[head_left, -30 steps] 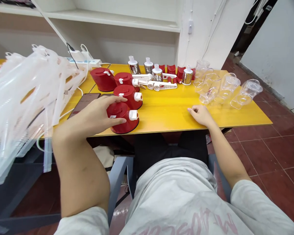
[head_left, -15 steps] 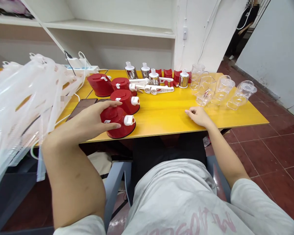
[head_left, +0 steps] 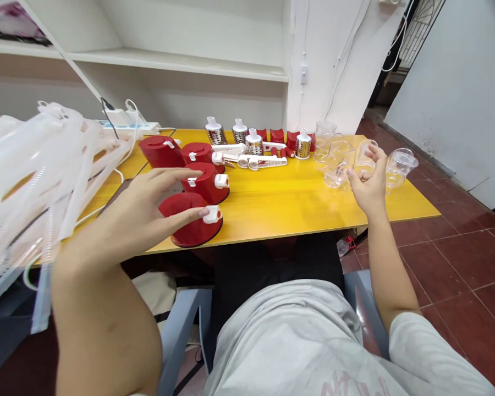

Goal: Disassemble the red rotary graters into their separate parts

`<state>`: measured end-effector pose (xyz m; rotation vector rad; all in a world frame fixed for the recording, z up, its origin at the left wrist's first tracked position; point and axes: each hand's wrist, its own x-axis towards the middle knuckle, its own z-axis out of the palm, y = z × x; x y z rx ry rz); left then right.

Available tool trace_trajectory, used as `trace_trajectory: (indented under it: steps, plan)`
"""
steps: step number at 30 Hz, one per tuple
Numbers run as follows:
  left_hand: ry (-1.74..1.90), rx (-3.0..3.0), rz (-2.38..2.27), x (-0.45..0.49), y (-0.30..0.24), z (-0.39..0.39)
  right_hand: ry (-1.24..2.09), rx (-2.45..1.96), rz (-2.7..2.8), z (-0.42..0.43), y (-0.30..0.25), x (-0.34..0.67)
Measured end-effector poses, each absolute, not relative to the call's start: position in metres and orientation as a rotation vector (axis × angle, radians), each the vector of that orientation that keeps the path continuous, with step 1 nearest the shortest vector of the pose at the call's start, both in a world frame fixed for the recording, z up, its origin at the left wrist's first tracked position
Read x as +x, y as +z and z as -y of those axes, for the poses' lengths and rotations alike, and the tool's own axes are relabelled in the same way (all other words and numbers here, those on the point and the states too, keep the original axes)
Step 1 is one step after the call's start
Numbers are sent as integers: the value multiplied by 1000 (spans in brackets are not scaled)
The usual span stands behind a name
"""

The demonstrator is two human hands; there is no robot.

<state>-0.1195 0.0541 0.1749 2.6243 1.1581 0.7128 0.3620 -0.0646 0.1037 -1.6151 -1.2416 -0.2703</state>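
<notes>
My left hand (head_left: 148, 206) is spread over a red grater housing with a white knob (head_left: 185, 223), its fingertips at the housing's top and close to the knob. It holds nothing. A second red housing (head_left: 206, 183) stands just behind, beneath my fingers. Two more red housings (head_left: 160, 152) stand farther back. My right hand (head_left: 369, 179) is raised with its fingers apart, holding nothing, in front of the clear plastic cups (head_left: 336, 164). Steel grater drums (head_left: 254, 144) and white slicer handles (head_left: 262, 161) lie at the table's back.
The yellow table (head_left: 280, 206) holds everything. A stack of clear plastic bags (head_left: 45, 176) fills the left of the view, and a power strip (head_left: 127, 125) lies behind it. White shelves stand behind the table, with red floor tiles to the right.
My right hand has lifted off the table and opened near the clear cups. My left hand's fingers have spread and risen over the front red housing. The view has shifted.
</notes>
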Motion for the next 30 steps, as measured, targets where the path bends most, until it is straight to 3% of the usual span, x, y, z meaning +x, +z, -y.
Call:
trace_trajectory:
  steps: [3,7,17,30]
  plan:
    - [883,2539,-922,-97,179,-32,-364,-1684,1281,57,94,367]
    - [678,2454,-748,-64,165,-25,-343,-1763,1327,49,81,372]
    - [559,2222,-594,19,53,-67,-220,-1770,1339,49,64,379]
    - [553,2250,-574,18,47,-69,-154,-1859,1468,39,46,377]
